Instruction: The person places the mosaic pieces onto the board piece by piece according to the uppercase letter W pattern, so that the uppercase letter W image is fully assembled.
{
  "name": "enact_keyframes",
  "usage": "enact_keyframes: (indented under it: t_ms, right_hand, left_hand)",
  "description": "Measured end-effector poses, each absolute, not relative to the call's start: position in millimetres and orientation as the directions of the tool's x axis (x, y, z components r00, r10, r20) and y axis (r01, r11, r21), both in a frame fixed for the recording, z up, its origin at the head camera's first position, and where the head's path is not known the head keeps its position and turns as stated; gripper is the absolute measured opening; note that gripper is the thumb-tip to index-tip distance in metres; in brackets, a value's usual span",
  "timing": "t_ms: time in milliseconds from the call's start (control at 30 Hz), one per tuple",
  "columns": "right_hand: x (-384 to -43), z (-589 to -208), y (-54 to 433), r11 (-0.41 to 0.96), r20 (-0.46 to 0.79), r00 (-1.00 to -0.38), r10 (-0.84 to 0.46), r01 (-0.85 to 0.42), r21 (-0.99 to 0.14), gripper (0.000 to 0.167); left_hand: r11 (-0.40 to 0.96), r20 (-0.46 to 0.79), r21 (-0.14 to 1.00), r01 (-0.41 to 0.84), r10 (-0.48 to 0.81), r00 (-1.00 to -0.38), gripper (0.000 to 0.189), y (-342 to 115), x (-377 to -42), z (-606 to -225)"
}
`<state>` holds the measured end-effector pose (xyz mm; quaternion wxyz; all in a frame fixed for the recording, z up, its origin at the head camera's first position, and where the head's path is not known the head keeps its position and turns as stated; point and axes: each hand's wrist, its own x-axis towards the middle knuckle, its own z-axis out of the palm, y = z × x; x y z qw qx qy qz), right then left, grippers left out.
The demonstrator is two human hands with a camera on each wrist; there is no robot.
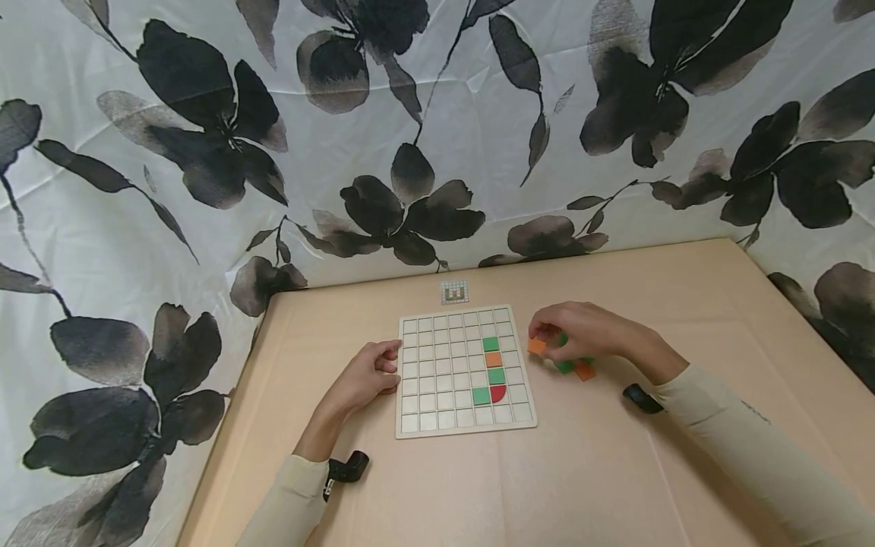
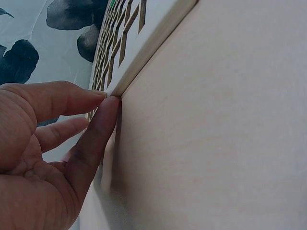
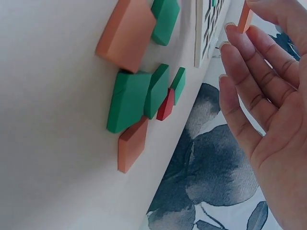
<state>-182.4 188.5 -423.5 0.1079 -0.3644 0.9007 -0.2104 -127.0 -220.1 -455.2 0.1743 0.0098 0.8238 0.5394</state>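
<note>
A white grid board (image 1: 444, 434) lies on the table, with green, orange and red pieces in several of its cells. At its left edge is my left hand (image 1: 365, 376); in the left wrist view, thumb and finger pinch the board's rim (image 2: 144, 55). My right hand (image 1: 581, 330) is just right of the board and pinches an orange tile (image 3: 246, 18) between thumb and fingertips. Under and beside it lie loose pieces: green tiles (image 3: 127, 100), orange tiles (image 3: 128, 36) and a red piece (image 3: 166, 106). The right hand partly hides them in the head view.
A small pattern card (image 1: 454, 292) lies beyond the board's far edge. The wooden table (image 1: 581, 486) ends at a floral cloth (image 1: 437, 114) behind and to the sides. A black wrist camera (image 1: 349, 467) is strapped at the left sleeve, another camera (image 1: 642, 398) at the right.
</note>
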Motion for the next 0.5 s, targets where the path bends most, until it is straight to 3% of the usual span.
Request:
enact_keyframes:
  t_ms: [500]
  right_hand:
    - [-179, -421, 175, 0.578, -0.007, -0.658, -0.753, -0.656, -0.486, 0.020]
  left_hand:
    - [0.436, -0.258, 0.888, -0.148, 0.205, -0.944, 0.070, -221, -126, -459]
